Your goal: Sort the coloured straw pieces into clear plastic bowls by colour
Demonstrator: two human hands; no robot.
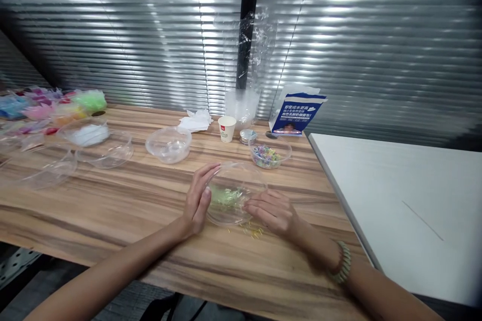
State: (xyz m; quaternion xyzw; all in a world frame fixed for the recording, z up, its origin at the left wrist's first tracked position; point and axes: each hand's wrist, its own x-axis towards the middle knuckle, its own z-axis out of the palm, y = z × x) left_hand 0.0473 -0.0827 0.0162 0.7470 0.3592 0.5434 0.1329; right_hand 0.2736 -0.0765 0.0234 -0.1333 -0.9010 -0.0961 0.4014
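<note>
On the brown wood-grained tabletop, small yellow pieces are lying just before a clear round plastic bowl with pale-green contents. The left hand is bracing its left side, thumb and fingers apart; the right hand is touching its right side, its grip unclear. Beyond, a clear bowl of multicoloured bits is standing.

Green contents of clear bowl indistinct, bags cropped left, white board cropped right
</note>
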